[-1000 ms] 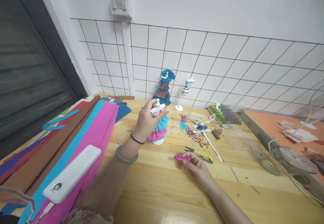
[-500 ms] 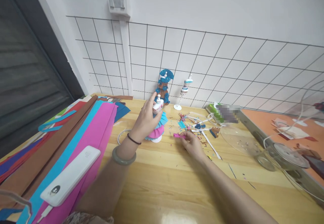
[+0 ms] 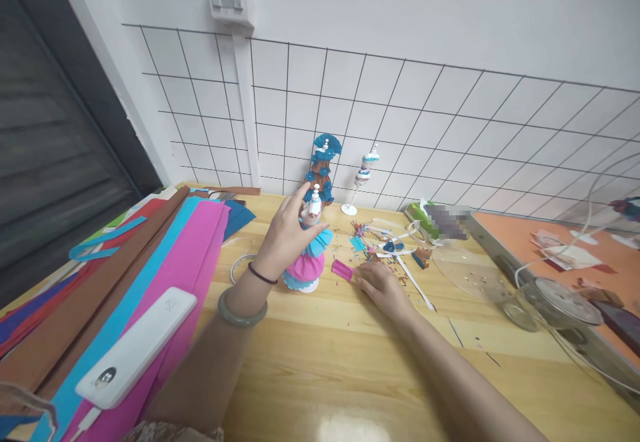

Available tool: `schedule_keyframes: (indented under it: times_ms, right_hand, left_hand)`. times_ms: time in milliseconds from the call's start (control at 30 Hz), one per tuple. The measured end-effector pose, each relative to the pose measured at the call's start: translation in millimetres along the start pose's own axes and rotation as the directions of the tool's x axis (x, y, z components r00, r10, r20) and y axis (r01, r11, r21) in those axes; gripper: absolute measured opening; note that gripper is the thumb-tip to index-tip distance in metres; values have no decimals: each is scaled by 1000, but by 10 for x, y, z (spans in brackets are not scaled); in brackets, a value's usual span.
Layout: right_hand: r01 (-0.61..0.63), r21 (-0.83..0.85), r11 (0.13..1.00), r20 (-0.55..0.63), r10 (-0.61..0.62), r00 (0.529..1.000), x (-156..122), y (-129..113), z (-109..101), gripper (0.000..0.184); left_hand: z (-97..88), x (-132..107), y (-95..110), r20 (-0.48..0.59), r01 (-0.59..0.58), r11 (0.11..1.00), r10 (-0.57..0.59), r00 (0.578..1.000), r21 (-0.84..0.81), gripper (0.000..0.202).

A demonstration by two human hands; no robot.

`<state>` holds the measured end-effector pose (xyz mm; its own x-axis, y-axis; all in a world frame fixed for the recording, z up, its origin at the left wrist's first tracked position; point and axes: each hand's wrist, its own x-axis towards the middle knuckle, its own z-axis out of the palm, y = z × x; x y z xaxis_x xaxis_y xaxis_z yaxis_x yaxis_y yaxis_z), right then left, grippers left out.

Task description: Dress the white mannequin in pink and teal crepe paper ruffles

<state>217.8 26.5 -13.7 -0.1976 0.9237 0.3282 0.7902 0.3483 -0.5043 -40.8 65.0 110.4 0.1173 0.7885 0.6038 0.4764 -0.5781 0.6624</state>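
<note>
Well, from my end the left hand (image 3: 287, 235) is closed around the upper body of the paper doll (image 3: 305, 263), thumb across the front and forefinger raised behind its little white head. The doll stands upright on the wooden surface (image 3: 350, 375), just beside a ring of tape (image 3: 239, 267), with its pink and blue skirt flaring out below my grip.

The right hand (image 3: 381, 286) lies low and nearly flat on the surface, fingertips at the end of a short pink pleated strip (image 3: 343, 269) that sits just to the right of the skirt. I cannot tell whether those fingers pinch the strip or only press on it.

To my mind, the care here is in the grip. I would hold the doll by its firm body and not squeeze the skirt, since crepe layers crush easily. I would take the strip by its very end so the pleats are not flattened, and bring it to the doll level with the tier it belongs to.

The paper scraps (image 3: 385, 250) lie close behind my right hand, so I would slide low and slowly, lest loose bits cling to the strip.
</note>
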Motion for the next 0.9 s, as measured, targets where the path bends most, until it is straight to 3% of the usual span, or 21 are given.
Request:
schedule_keyframes:
  times_ms: [400, 700, 900]
  right_hand:
    - [-23, -149, 989, -12, 21, 1000, 263, -256, 346, 19]
    - [-12, -169, 986, -16, 9, 1000, 278, -225, 407, 25]
    - [4, -189, 982, -32, -10, 999, 257, -247, 410, 24]
  left_hand:
    - [4, -6, 47, 28, 1, 999, 0, 1000, -33, 71]
    - [-6, -6, 71, 49, 11, 999, -9, 999, -47, 72]
    - [-82, -22, 79, 168, 45, 993, -27, 986, -105, 76]
